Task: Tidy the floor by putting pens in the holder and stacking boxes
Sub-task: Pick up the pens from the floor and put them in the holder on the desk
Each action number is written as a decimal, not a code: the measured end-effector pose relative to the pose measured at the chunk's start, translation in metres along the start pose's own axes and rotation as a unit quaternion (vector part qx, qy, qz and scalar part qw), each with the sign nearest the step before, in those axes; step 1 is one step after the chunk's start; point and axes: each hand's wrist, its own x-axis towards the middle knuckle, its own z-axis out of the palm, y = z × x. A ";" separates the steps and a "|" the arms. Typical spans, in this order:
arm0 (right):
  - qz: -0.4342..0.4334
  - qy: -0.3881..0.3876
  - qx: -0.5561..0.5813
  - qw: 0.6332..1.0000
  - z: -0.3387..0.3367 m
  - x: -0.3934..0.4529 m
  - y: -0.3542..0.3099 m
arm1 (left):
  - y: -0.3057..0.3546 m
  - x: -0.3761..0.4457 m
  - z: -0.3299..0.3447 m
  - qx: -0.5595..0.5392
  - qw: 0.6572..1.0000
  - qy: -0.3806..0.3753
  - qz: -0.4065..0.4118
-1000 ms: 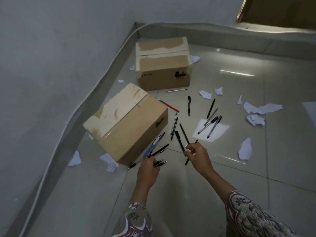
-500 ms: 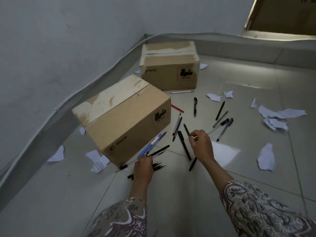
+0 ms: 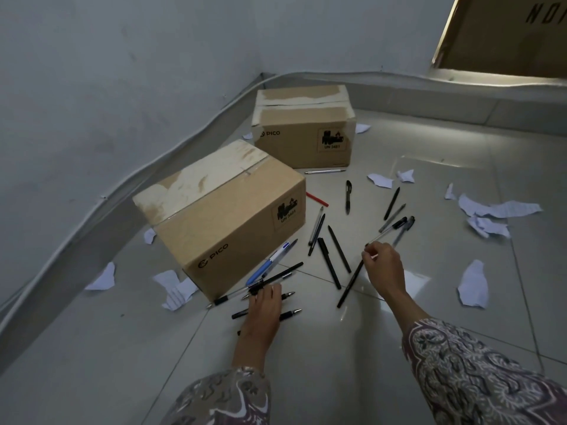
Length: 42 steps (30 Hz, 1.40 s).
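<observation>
My left hand (image 3: 264, 311) grips a fanned bundle of pens (image 3: 273, 271), one blue and the others black, just in front of the near cardboard box (image 3: 227, 216). A second cardboard box (image 3: 306, 127) stands behind it near the wall corner. My right hand (image 3: 383, 265) pinches the end of a clear pen with a black cap (image 3: 388, 231). A long black pen (image 3: 349, 286) slants down from under the same hand. Several loose black pens (image 3: 329, 259) lie on the tiles between my hands. No pen holder is in view.
A red pen (image 3: 317, 199) and a silver pen (image 3: 325, 171) lie by the boxes. Torn paper scraps (image 3: 474, 283) are scattered over the tiled floor (image 3: 337, 363), some beside the near box. Walls close off the left and back. A brown board (image 3: 506, 35) leans at top right.
My right hand has moved right and farther out, from the black pens to the clear pen. My left hand keeps its bundle. The view has dropped closer to the floor.
</observation>
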 end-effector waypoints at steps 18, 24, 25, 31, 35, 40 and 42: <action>0.189 -0.077 -0.064 0.977 0.037 -0.022 -0.003 | 0.000 -0.004 0.011 0.076 0.985 -0.013 0.156; 0.142 -0.004 -0.064 0.988 0.038 -0.024 -0.007 | -0.002 0.003 0.010 -0.006 0.997 0.017 0.074; 0.113 0.004 -0.047 0.992 0.038 -0.024 -0.009 | -0.002 0.008 0.008 -0.050 0.998 0.023 0.034; -0.119 -0.093 -0.039 0.988 0.050 -0.028 -0.035 | 0.004 0.022 -0.023 -0.397 0.909 0.035 -0.126; -0.219 -0.146 -0.053 0.963 0.072 -0.031 -0.057 | -0.008 0.019 -0.026 -0.586 0.785 0.056 -0.192; -0.281 -0.219 -0.128 0.926 0.095 -0.037 -0.064 | -0.039 0.002 -0.026 -0.645 0.712 0.067 -0.268; -0.303 -0.225 -0.139 0.916 0.102 -0.039 -0.065 | -0.052 -0.007 -0.023 -0.655 0.691 0.079 -0.294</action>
